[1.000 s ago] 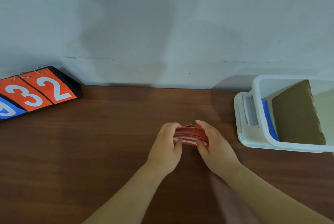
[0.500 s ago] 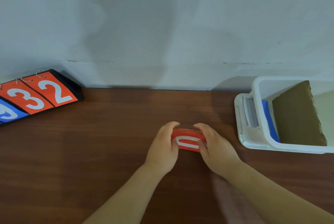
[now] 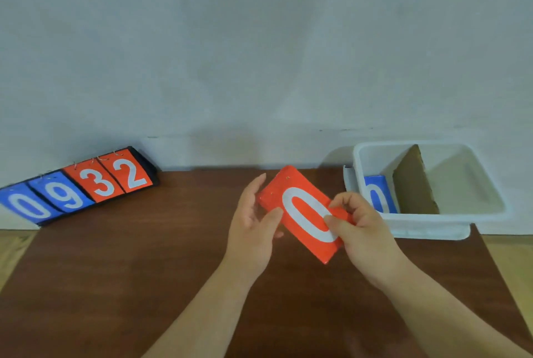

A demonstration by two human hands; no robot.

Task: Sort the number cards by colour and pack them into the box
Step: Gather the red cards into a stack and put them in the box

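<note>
The brown desk [image 3: 144, 271] carries a white box [image 3: 432, 220] at 2 o'clock. A cardboard wall [image 3: 412, 184] divides the box, and a blue card [image 3: 376, 193] stands in its left part. At 10 o'clock lies a score board [image 3: 78, 187] showing 0 and 9 in blue, 3 and 2 in red. Above the desk middle is the red card [image 3: 300, 210], with a white 0, tilted so its top end points to 11 o'clock. The right hand [image 3: 360, 225] has its grip closed on the card's right edge, thumb on the face. The left hand [image 3: 253, 222] is opened, fingers nearly straight, thumb touching the left edge.
</note>
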